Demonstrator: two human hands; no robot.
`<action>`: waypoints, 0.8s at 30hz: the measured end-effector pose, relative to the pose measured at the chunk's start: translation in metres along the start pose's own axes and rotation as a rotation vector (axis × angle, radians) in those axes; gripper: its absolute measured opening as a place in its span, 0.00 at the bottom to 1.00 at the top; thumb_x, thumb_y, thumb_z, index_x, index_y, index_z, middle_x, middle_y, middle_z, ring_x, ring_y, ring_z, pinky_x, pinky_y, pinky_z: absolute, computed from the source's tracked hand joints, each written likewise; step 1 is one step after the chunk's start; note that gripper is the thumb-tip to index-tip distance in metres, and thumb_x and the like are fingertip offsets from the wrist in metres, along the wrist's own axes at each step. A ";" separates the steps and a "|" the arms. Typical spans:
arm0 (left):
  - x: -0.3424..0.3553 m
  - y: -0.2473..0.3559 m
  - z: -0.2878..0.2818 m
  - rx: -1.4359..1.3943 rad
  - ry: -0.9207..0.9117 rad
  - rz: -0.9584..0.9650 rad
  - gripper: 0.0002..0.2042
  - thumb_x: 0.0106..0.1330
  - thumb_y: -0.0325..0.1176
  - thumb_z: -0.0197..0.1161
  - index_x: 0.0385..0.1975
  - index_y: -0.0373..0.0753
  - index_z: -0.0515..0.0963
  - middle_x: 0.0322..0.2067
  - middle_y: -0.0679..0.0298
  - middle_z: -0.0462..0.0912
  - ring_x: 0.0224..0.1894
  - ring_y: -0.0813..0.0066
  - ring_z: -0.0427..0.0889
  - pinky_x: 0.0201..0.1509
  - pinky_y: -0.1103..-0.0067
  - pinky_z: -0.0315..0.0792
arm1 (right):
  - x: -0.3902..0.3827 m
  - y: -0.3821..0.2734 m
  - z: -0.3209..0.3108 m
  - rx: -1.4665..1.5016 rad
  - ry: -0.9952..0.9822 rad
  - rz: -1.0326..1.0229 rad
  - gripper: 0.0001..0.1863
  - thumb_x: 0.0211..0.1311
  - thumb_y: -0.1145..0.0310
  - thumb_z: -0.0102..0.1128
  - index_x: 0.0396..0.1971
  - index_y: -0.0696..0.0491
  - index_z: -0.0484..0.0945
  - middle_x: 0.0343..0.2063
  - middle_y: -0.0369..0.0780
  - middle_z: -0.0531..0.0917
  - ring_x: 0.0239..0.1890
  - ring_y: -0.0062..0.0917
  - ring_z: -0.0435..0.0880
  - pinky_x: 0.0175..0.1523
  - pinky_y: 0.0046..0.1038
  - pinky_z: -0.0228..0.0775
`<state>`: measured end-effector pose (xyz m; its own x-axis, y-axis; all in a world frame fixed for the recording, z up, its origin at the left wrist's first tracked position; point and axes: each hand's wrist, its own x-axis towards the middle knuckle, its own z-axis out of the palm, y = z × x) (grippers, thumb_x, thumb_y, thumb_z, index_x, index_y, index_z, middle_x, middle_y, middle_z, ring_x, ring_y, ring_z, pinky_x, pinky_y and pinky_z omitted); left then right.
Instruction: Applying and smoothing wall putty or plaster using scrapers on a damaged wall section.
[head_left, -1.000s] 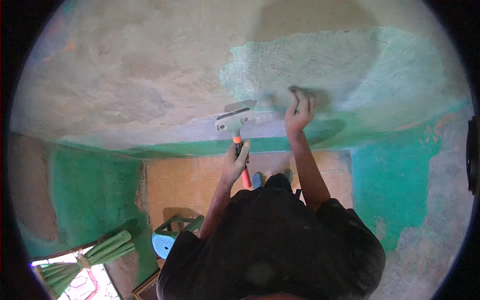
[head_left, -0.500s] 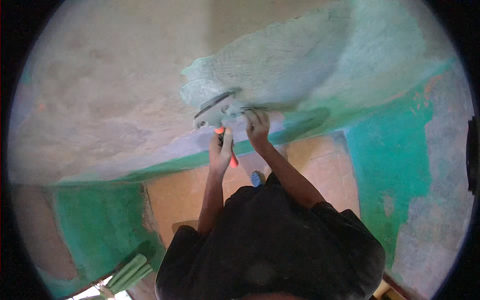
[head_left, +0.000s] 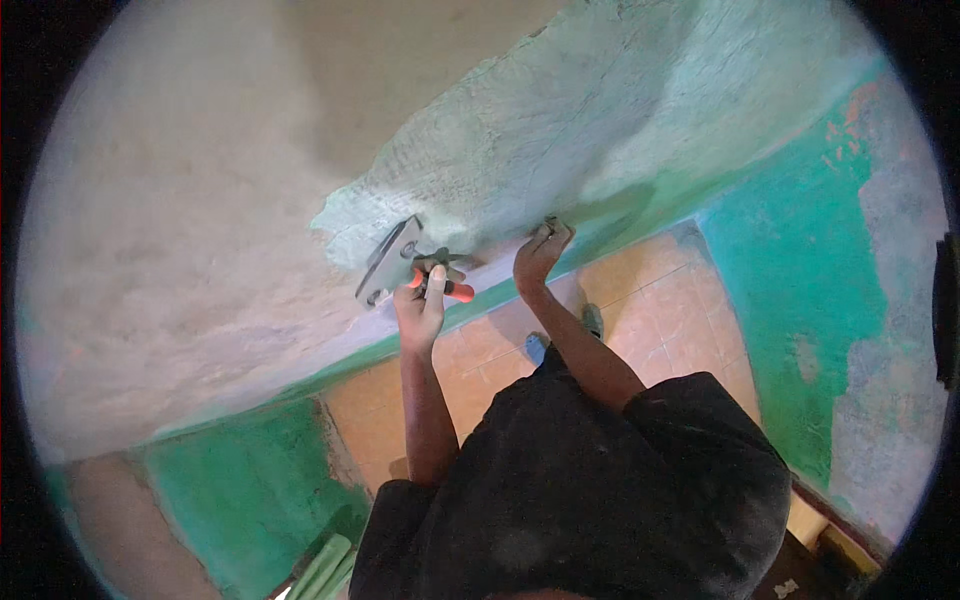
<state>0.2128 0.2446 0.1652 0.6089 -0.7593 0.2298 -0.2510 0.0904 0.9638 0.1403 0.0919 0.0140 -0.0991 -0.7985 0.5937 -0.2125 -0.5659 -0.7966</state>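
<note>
My left hand point(head_left: 421, 312) is wrapped round the red-and-black handle of a wide wall scraper point(head_left: 390, 262). The scraper's grey head, with its dark blade edge, lies tilted close to the wall point(head_left: 200, 220), beside the border of a pale turquoise patch point(head_left: 440, 160). Whether the blade touches the wall I cannot tell. To the right, my right hand point(head_left: 543, 255) is closed with its fingers curled near the wall's lower part. Something small and dark shows at those fingertips, too little of it to name.
Orange-tan floor tiles point(head_left: 660, 310) lie below the wall, with my feet point(head_left: 537, 348) on them. Green-painted side walls stand at the right point(head_left: 790, 270) and the left point(head_left: 240, 480). Green slats point(head_left: 325, 570) show at the lower left.
The scraper has moved left and slightly down with my left hand, and its head has turned steeper. My right hand has shifted right, away from the scraper. The whole view has tilted.
</note>
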 end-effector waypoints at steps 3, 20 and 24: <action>0.007 -0.031 -0.008 -0.069 0.045 0.051 0.05 0.69 0.28 0.57 0.35 0.32 0.74 0.31 0.61 0.82 0.35 0.76 0.81 0.44 0.77 0.74 | 0.000 -0.027 0.027 0.017 0.199 0.255 0.08 0.68 0.76 0.40 0.38 0.65 0.66 0.39 0.54 0.67 0.42 0.44 0.66 0.52 0.40 0.58; 0.011 -0.061 -0.028 -0.078 -0.020 0.098 0.07 0.68 0.29 0.56 0.36 0.29 0.73 0.34 0.53 0.83 0.39 0.62 0.83 0.53 0.65 0.73 | 0.014 0.034 0.016 0.049 0.219 0.294 0.12 0.73 0.69 0.43 0.41 0.65 0.69 0.37 0.48 0.72 0.39 0.35 0.72 0.46 0.33 0.65; 0.014 -0.048 -0.023 0.003 -0.026 0.106 0.08 0.69 0.30 0.54 0.37 0.30 0.73 0.34 0.52 0.83 0.38 0.63 0.83 0.50 0.67 0.75 | 0.033 0.077 0.008 -0.041 0.339 0.450 0.14 0.73 0.67 0.44 0.40 0.65 0.71 0.35 0.48 0.76 0.36 0.36 0.74 0.42 0.33 0.66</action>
<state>0.2504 0.2446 0.1250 0.5587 -0.7623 0.3267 -0.3156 0.1689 0.9337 0.1281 0.0202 -0.0285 -0.4943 -0.8449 0.2047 -0.1133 -0.1708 -0.9788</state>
